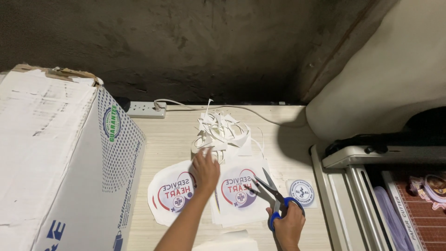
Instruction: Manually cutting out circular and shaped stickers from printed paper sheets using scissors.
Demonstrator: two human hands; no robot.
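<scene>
left hand (205, 170): flat, fingers spread, pressing on the printed sheets at centre frame, holding nothing.
right hand (289, 226): lower centre-right, grip closed through the blue handles of the scissors (274, 195), blades parted, tips over the sheet's right edge.
printed sheets (239, 193): round emblem prints on the pale surface (162, 135), centre.
paper scraps (222, 131): heaped just above the sheets.
cardboard box (60, 158): left.
paper cutter (371, 186): right.

Counted: two hands, left (205, 170) and right (289, 226). One pair of scissors (275, 197), blue-handled. Two large round prints: one (169, 191) loose, one (238, 188) on sheet stack. One small round sticker (301, 192). One scrap pile (222, 130). One box (65, 158). One power strip (146, 109). One paper cutter (371, 186).
</scene>
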